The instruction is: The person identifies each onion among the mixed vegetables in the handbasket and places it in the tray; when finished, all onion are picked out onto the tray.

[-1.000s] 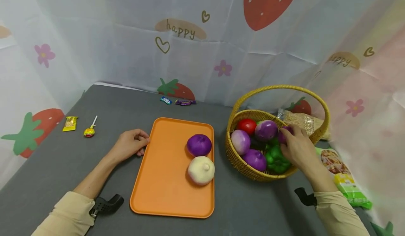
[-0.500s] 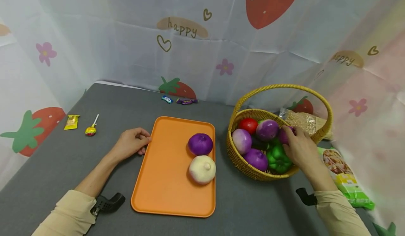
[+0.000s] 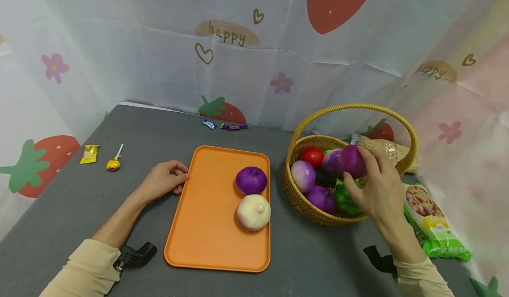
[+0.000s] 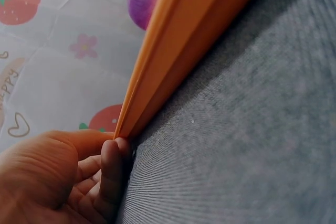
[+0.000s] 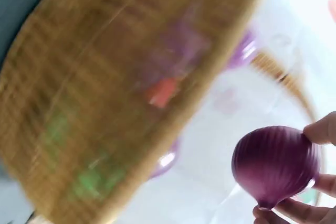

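Observation:
My right hand [image 3: 379, 193] holds a purple onion [image 3: 353, 161] above the right side of the wicker basket [image 3: 296, 198]. In the right wrist view, the thumb and fingertips grip this onion [image 5: 275, 162] by its sides and pointed end. Still in the basket are a tomato [image 3: 312, 156], a green pepper [image 3: 347, 201] and several purple-and-white round vegetables. On the left, my left hand [image 3: 165, 183] pinches the rim of an orange tray [image 3: 207, 213] between thumb and fingers. A purple round vegetable [image 3: 251, 180] and a whitish turnip [image 3: 253, 213] lie on the tray's right half.
The basket's tall handle [image 3: 354, 106] arches over it. Behind it lies a clear bag of grain [image 3: 383, 149], and a green packet [image 3: 435, 226] is to its right. A lollipop [image 3: 113, 163], a yellow sweet [image 3: 89, 154] and two small wrapped candies [image 3: 233, 127] lie farther off.
The right hand has lifted the onion up from among the basket's vegetables and moved it slightly left. The left hand stays at the tray's edge.

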A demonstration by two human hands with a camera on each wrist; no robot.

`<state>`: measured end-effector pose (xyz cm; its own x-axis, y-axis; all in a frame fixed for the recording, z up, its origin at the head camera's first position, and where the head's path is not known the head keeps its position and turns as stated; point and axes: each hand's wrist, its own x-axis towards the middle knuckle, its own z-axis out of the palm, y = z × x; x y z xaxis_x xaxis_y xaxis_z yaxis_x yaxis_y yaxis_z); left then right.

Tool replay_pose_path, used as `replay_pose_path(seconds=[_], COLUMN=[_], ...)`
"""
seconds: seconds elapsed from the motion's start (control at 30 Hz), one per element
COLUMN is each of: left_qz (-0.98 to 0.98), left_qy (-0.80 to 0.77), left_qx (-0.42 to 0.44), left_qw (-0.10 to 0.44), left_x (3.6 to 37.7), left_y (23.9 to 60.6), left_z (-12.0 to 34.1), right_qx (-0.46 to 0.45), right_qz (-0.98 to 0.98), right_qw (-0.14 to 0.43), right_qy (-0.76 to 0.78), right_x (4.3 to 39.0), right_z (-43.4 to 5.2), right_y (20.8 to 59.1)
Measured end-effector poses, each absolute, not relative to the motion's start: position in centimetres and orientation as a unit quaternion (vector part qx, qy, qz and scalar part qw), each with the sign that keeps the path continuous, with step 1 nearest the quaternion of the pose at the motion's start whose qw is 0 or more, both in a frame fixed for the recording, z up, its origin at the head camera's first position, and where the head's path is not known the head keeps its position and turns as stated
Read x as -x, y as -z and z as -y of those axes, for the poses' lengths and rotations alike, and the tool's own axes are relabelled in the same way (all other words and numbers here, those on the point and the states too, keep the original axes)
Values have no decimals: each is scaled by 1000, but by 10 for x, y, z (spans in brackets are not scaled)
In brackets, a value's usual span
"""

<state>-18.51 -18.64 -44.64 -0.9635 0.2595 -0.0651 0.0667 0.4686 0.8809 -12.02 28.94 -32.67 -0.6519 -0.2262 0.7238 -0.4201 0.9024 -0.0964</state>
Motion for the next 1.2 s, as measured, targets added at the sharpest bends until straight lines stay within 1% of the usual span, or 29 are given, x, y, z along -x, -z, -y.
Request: replay_pose_path(seconds=[0.1,0.23,0.33,0.43,0.5,0.6,0.73,0.87,1.1,1.2], left_qz=[-853,-854,-854,-859,-864,-871,-873,-867,-861,-860], left_qy=[-502,-497,-493,-484,-475,-463,-459,-470,-480,-482], left_qx=[-99,-108,-115,-118,-119,-120,-122,-121,-118,-118], left_qw=[101,112,120,122,119,111,107,113,121,121], left_x=[185,185,184,182,181,180,180,182,183,183], left_y=[444,440,437,434,433,433,434,435,438,439], left_z=[186,186,186,186,186,186,186,187,188,189], right_qx=[-210,-268,-338,-427,-477,-521,-543,-539,-526,-520], right_qz=[894,899,895,871,853,834,825,832,844,846], right_qw=[357,289,225,178,153,127,124,120,101,111], right_qy=[-169,-191,-183,-166,-149,-129,-100,-55,-24,-19], right_x=[105,84,69,58,53,48,47,47,50,53], right_z=[-268,-241,-223,-206,-196,-186,-178,-173,-168,-166], right_y=[324,328,334,342,348,358,371,381,387,388])
